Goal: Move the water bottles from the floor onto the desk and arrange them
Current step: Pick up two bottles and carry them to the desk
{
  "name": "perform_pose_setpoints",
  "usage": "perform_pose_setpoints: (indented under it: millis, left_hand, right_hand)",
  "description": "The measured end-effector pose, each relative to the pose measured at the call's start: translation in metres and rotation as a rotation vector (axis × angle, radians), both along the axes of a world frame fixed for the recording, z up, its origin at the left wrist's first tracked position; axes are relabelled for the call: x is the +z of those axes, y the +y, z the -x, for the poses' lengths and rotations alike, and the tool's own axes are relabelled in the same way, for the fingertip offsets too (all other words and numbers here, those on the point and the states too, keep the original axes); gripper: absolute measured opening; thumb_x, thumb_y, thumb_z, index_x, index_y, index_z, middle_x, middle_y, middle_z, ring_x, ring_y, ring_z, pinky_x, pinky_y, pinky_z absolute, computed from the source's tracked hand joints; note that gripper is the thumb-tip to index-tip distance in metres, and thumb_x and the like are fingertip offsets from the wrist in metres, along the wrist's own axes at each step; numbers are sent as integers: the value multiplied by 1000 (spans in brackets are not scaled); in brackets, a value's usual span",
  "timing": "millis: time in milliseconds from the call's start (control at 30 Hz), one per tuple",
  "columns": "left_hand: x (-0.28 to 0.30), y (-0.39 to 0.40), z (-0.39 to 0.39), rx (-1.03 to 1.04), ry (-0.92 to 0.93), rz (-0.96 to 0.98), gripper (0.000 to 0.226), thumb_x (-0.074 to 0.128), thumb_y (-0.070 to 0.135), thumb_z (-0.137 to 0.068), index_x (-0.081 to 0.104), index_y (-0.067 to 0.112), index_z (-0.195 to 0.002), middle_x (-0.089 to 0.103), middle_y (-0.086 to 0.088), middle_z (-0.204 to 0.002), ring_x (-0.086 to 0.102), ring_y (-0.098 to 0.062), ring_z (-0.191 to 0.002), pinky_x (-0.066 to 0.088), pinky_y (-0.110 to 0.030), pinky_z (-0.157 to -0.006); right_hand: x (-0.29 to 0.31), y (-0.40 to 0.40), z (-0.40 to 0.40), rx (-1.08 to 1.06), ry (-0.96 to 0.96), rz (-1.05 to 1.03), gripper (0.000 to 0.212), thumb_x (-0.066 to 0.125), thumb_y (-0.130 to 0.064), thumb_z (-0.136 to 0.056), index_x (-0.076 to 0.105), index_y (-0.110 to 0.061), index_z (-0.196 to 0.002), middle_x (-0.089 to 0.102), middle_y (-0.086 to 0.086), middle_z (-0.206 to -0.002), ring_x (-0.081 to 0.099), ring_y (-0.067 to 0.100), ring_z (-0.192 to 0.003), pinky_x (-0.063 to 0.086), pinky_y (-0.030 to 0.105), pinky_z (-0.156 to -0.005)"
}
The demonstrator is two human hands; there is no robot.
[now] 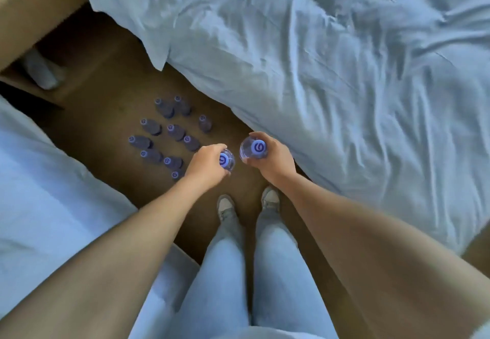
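Water bottles (169, 137), 10 in number, are left standing on the brown floor (100, 116) between 2 beds; 1 bottle each is clasped by the left hand (205, 163) and right hand (273, 158).

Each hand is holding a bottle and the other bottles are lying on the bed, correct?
Not quite. In the head view the left hand and right hand each hold a bottle, but the other bottles are standing on the floor between the beds, not lying on the bed.
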State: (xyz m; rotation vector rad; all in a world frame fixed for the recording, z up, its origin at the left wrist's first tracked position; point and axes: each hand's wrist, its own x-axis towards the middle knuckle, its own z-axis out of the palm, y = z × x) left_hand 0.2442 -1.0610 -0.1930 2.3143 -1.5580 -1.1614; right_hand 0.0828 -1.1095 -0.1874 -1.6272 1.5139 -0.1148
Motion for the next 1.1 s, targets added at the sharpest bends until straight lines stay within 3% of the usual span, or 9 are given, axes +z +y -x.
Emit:
perform_pose_setpoints:
  millis: [200, 400, 667, 833, 1100]
  left_hand:
    - [39, 17, 70, -226, 17, -23, 67, 83, 20, -69, 54, 15, -129, 59, -8, -123, 58, -25, -106, 53, -36, -89]
    - [52, 54, 159, -395, 64, -20, 69, 83, 18, -66, 55, 17, -129, 60, -5, -122, 58, -19, -103, 46, -23, -80]
    - [71, 120, 294, -644, 136, -34, 54, 83, 17, -61, 58, 24, -109, 63, 2, -100, 61, -17, -88, 46, -25, -67]
    - [80, 147, 388, -766, 204, -44, 51, 83, 16, -59, 61, 25, -103, 59, 8, -93, 59, -14, -85, 46, -24, -68]
    - [86, 150, 550, -969, 309, -18, 50, 82, 9, -62, 66, 15, -109, 66, -2, -96, 62, -18, -90, 50, -30, -77]
  right_hand:
    - [43, 58, 90, -235, 27, -12, 57, 81, -28, -76, 56, -24, -126, 67, -1, -116, 63, 18, -103, 53, 32, -87]
    - [58, 139, 190, -504, 44, -55, 56, 84, -29, -70, 59, -29, -121, 68, -3, -108, 63, 19, -99, 53, 36, -87]
    - [77, 262, 325, -854, 42, -79, 59, 86, -32, -66, 60, -34, -119, 66, -4, -110, 62, 20, -103, 52, 37, -92]
    - [94, 322, 404, -1100, -37, -56, 61, 89, -28, -62, 63, -31, -117, 66, -1, -114, 61, 20, -107, 51, 35, -96]
    - [112, 371, 523, -1334, -18, 10, 55, 89, -31, -60, 62, -28, -107, 67, -8, -102, 61, 16, -97, 48, 27, -84]
